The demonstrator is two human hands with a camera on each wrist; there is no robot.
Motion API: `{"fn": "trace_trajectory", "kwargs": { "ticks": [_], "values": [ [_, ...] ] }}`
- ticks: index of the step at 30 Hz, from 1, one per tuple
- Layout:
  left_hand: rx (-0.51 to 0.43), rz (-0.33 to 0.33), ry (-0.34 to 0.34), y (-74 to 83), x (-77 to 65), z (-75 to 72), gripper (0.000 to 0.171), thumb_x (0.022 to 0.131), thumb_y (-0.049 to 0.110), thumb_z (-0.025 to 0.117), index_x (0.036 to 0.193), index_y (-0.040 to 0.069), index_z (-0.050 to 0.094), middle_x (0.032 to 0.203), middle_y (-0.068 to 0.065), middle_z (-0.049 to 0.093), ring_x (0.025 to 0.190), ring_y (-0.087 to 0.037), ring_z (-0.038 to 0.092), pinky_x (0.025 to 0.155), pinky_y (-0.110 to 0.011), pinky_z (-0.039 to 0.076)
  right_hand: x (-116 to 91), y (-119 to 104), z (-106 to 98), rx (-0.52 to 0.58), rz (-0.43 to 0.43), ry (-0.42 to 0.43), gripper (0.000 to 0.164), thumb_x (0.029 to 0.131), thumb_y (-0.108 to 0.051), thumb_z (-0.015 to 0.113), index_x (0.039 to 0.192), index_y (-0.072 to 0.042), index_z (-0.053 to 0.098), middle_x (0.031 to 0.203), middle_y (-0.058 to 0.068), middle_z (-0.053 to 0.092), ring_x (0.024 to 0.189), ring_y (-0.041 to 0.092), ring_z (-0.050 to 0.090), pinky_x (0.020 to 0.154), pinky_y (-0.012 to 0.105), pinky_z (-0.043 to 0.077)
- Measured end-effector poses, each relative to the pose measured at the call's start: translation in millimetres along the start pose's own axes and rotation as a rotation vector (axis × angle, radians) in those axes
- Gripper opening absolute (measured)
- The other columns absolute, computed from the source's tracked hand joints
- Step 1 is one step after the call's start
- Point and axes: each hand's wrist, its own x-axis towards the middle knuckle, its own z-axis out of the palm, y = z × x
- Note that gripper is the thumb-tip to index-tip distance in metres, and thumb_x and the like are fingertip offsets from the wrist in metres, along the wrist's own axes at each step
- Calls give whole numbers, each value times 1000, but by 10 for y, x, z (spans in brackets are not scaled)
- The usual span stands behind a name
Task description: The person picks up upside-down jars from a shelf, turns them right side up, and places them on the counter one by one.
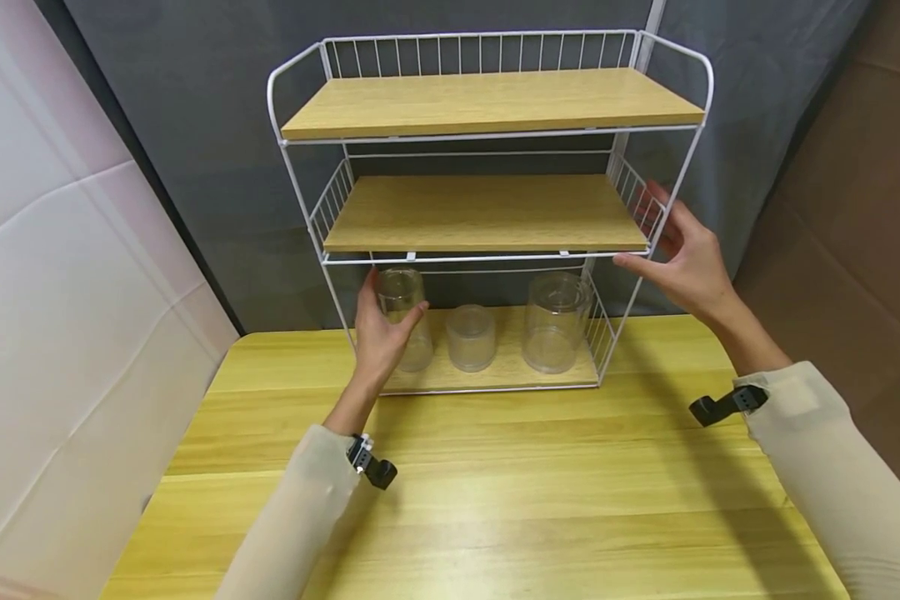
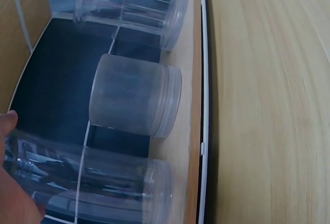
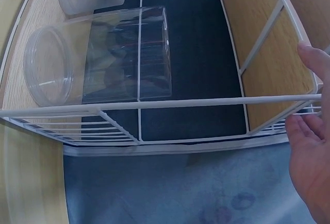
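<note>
A white wire rack (image 1: 487, 257) with three wooden boards stands at the back of the table. My left hand (image 1: 381, 335) reaches into its lowest tier and grips a tall clear jar (image 1: 418, 354) at the left end, thumb and fingers on either side of it. In the left wrist view, the wider ringed end of this tall jar (image 2: 157, 193) is down at the board. My right hand (image 1: 693, 262) holds the rack's right side at the middle board (image 1: 487, 212), thumb at the front corner and fingers by the wire side rail.
On the bottom board (image 1: 506, 375), a short frosted jar (image 1: 471, 340) stands in the middle and a wide clear jar (image 1: 555, 333) at the right. The top board (image 1: 495, 100) has a wire rail behind it. Grey cloth (image 1: 195, 167) hangs behind the wooden table (image 1: 495, 500).
</note>
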Motion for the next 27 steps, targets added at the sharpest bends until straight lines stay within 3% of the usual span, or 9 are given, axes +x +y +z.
{"fn": "trace_trajectory", "kwargs": {
  "ticks": [13, 27],
  "values": [
    [-8, 34, 19, -41, 39, 12, 89, 89, 13, 83, 159, -9, 32, 159, -31, 42, 146, -44, 44, 123, -52, 39, -5, 5, 4, -21, -2, 9, 96, 80, 6, 88, 163, -6, 40, 156, 24, 51, 141, 26, 56, 114, 22, 46],
    [1, 47, 17, 42, -30, -49, 92, 87, 10, 85, 159, -9, 32, 158, -31, 43, 144, -44, 46, 123, -49, 40, -42, 5, 8, -31, 20, 5, 97, 85, 3, 86, 166, -15, 36, 157, 23, 51, 144, 23, 54, 112, 18, 46]
  ]
}}
